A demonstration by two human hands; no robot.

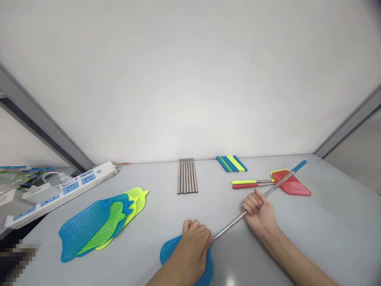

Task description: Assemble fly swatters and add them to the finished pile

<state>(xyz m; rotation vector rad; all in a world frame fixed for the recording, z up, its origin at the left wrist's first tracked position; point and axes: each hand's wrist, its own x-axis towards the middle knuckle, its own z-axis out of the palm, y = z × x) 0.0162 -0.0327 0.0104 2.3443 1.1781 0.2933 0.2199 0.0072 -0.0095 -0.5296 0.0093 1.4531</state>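
Note:
Both hands are on one blue fly swatter (169, 250). My left hand (195, 246) is closed around its neck, where the metal rod (230, 225) meets the blue mesh head, and covers much of that head. My right hand (259, 214) has its fingers wrapped around the rod farther up, palm side showing. The extended rod slants up to the right and ends in a blue grip (300, 165). Beyond my right hand, the rod crosses in front of a red fly swatter (294, 184), which lies over a yellow one (244, 182).
Loose mesh heads (86, 222) in blue, green and yellow overlap on the left of the grey table (143, 246). Several metal rods (187, 176) lie side by side near the wall, with coloured grips (232, 163) to their right. A power strip (65, 188) with plugs runs along the left edge.

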